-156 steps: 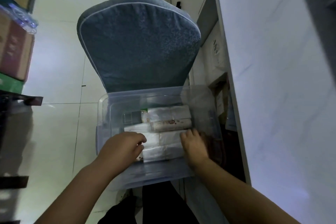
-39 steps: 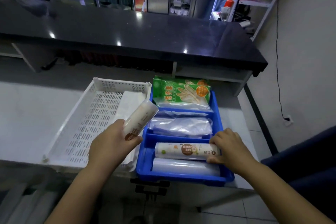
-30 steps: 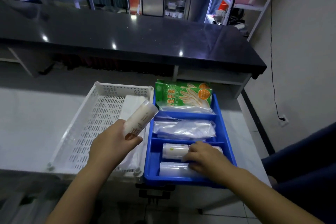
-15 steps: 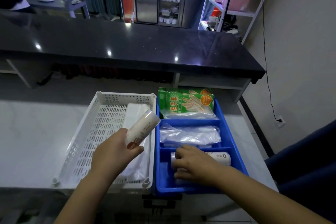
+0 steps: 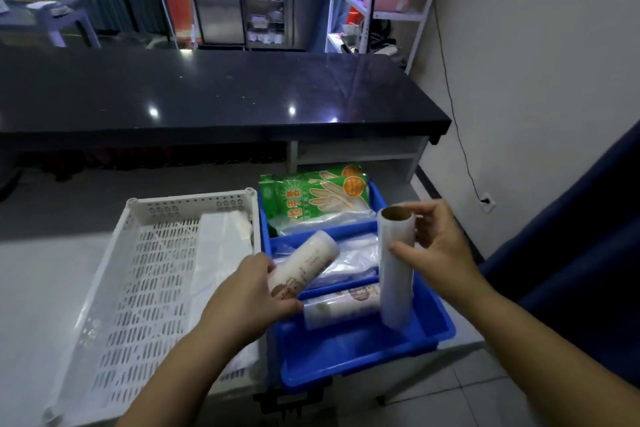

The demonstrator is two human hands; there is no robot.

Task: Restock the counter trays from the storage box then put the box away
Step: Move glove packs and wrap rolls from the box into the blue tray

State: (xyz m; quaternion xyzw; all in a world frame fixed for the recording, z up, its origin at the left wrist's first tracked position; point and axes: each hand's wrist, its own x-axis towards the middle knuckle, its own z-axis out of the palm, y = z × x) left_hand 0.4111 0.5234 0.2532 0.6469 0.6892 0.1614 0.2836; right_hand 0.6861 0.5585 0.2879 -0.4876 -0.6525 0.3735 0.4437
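Three rolls in all: two printed, one clear. The left grip (image 5: pixel 249 291) is wrapped round a printed roll (image 5: pixel 304 263), which slants up and away to that grip's right, over the blue tray (image 5: pixel 363 354). The right grip (image 5: pixel 440 253) pinches a clear roll (image 5: pixel 396 274) near its top. It stands upright with its cardboard core showing and its lower end inside the tray's nearest compartment; I cannot tell if it touches the bottom. Between the grips and below them, a second printed roll (image 5: pixel 341 305) lies flat in that same compartment.

Two trays sit side by side on the pale bench (image 5: pixel 52 288): the blue one under the grips, and a white slotted tray (image 5: pixel 138 288) left of the left grip, with plastic sheeting (image 5: pixel 221 253) along its right side. Beyond the grips, the blue tray's middle compartment holds loose clear bags (image 5: pixel 353 253) and the far one holds green glove packs (image 5: pixel 311 198), at least two, overlapping. A black countertop (image 5: pixel 207 94) runs behind, and a dark blue chair (image 5: pixel 571 270) stands right of the right grip
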